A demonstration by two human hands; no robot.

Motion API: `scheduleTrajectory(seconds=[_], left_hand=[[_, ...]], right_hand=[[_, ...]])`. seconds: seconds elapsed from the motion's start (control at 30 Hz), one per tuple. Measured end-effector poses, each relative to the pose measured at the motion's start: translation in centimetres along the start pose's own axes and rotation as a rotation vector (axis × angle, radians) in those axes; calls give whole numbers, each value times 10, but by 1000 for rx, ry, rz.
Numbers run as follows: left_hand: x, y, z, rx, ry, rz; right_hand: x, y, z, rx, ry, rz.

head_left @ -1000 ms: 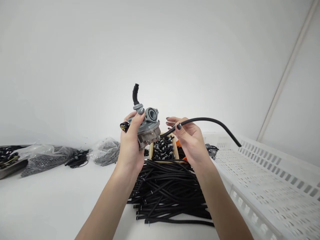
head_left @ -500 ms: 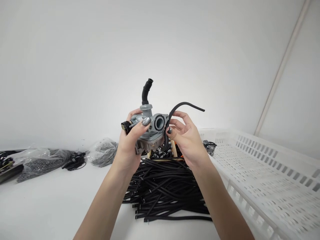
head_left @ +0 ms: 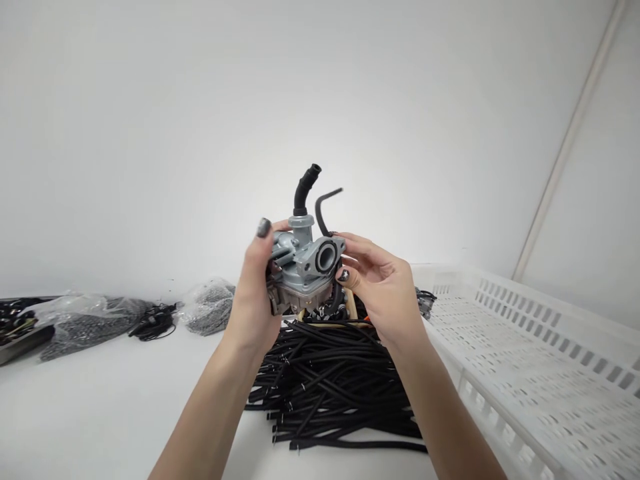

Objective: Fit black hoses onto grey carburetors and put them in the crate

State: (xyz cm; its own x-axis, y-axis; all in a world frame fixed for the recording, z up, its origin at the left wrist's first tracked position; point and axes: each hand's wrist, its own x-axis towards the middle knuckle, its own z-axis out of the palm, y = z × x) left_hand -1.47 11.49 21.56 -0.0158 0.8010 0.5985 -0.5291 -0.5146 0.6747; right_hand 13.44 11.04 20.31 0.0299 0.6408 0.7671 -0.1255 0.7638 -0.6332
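Note:
A grey metal carburetor (head_left: 293, 275) is held up above the table, its round flanged opening turned toward the right front. A bent black rubber elbow (head_left: 304, 190) stands on its top neck. My left hand (head_left: 253, 293) grips the carburetor from the left side, thumb raised beside the body and fingers behind it. At the flange's right side, my right hand (head_left: 385, 287) has its fingers and thumb closed around a thin black hose (head_left: 321, 210). The hose's free end sticks up behind the flange, and its lower part curves beneath the carburetor. The fingertips behind the flange are partly hidden.
Below my hands lies a pile of black hoses (head_left: 340, 387). A wooden box of small parts (head_left: 353, 305) sits behind it. White plastic crate (head_left: 505, 363) on the right; plastic bags of small grey parts (head_left: 207, 310) and a metal tray (head_left: 25, 345) on the left.
The hose's free end has swung left and now bends up behind the flange. My left thumb has lifted off the carburetor's front toward the left. The carburetor has shifted slightly right.

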Motion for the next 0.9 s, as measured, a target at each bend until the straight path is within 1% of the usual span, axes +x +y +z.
scheduleTrajectory(seconds=[0.1,0.23,0.33,0.4,0.5,0.57,0.7,0.83,0.9], left_hand=[[1,2,2,-28,25,-54],[2,1,1,-60,63,-131],[2,-2,0,-76,59,-185],[2,-4,-1,-87,45,-235],[3,-4,-2,-107,18,-320],[4,-4,-2,-120,-21,-354],[4,-6,0,-145,-125,-418],[3,-12,1,-171,-149,-496],[4,-13,1,-166,-144,-508]], right_hand=[[0,1,-2,3,-65,-42],[-2,-1,-5,-53,-119,-80],[-5,-4,-7,-33,-248,-73],[-7,-6,-8,-43,-313,-71],[-8,-8,-11,-112,-340,-74],[-6,-8,-15,-133,-379,-42],[1,-4,-21,-37,-477,19],[11,4,-25,87,-576,39],[14,9,-26,105,-589,56]])
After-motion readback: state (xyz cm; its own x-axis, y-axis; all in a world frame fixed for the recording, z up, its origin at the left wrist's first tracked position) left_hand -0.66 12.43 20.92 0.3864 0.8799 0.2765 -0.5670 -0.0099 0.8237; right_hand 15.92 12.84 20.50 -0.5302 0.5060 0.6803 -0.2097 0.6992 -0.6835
